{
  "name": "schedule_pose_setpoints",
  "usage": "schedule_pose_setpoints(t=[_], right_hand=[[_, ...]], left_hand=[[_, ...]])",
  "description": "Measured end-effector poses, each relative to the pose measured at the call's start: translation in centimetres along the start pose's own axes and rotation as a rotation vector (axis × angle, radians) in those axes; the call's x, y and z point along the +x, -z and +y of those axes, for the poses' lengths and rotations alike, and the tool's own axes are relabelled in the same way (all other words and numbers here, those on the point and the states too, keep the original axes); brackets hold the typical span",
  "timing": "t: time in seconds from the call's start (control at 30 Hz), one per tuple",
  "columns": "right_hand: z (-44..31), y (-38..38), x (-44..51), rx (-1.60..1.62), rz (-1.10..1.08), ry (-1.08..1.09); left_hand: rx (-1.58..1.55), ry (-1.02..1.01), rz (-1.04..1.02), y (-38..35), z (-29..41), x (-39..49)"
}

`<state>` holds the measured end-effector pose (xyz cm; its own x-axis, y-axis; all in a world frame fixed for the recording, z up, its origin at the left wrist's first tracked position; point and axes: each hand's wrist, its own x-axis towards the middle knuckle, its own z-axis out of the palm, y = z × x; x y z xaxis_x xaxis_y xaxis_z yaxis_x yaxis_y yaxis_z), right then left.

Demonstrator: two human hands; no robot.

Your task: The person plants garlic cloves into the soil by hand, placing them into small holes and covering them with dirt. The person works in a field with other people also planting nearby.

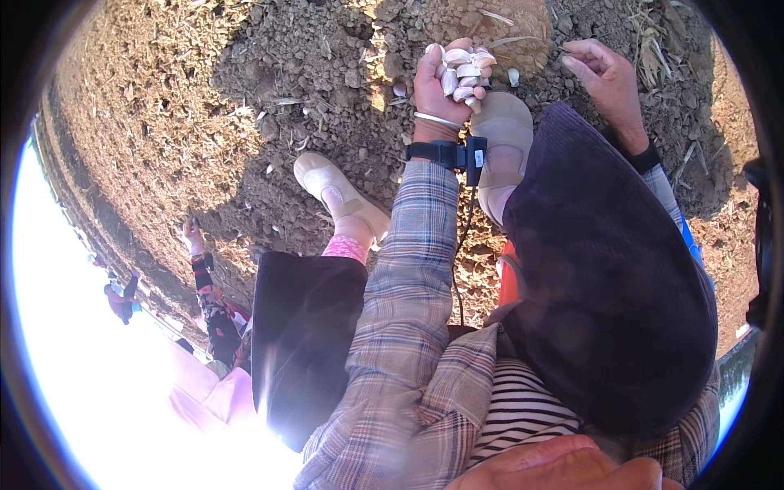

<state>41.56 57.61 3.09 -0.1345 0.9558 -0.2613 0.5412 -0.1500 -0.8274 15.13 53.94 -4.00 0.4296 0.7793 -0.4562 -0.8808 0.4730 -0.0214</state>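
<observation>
A heap of pale, pink-tinged garlic cloves (468,71) fills my left hand (438,92), which is cupped beneath them above the soil. Off to the right, my right hand (606,79) hovers over the ground with bent fingers; a small gap shows between thumb and forefinger, and no clove is visible there. One loose clove (513,76) rests on the soil between my hands, just beyond the toe of my right shoe (505,125). Another clove (399,89) lies left of my left hand.
Crumbly soil (343,79) with dry straw bits surrounds my feet, the left shoe (337,190) among them. A red object (508,275) shows between my legs. At left, another person's hand (193,236) reaches to the ground. A black cable (468,226) hangs from my left wrist device.
</observation>
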Motion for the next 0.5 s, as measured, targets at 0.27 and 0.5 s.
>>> schedule_pose_setpoints(t=[0.27,0.5], right_hand=[[-5.0,-9.4,1.7,0.134,-0.138,-0.092],[-5.1,-8.8,0.2,-0.358,0.012,0.226]], left_hand=[[0.112,-0.114,0.241,-2.0,-0.4,-0.2],[0.294,-0.039,0.25,-2.4,-0.9,-0.2]])
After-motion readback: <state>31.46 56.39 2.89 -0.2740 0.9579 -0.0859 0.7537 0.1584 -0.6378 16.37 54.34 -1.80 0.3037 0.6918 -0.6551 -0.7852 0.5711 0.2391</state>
